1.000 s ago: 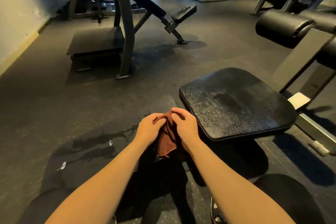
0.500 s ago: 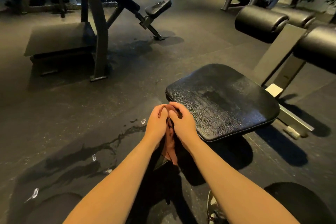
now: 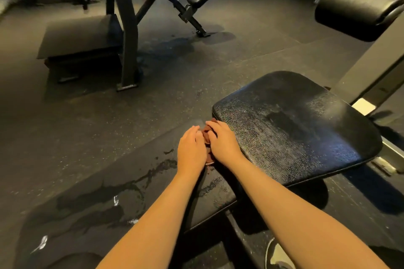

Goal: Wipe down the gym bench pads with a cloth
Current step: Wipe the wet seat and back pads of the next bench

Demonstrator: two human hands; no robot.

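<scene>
Brown cloth [image 3: 207,135], hanging loose 1 second ago, now sits bunched at the near corner of the bench pad [image 3: 295,129]. Fingers [image 3: 213,125] of left hand [image 3: 190,153] and right hand [image 3: 223,144] curl round it. I judge wiping imminent.

No text, label, brand mark or number is legible here: the bench pad [image 3: 290,129], the roller pad [image 3: 354,10] and the machine frame [image 3: 126,28] show none readable.
</scene>
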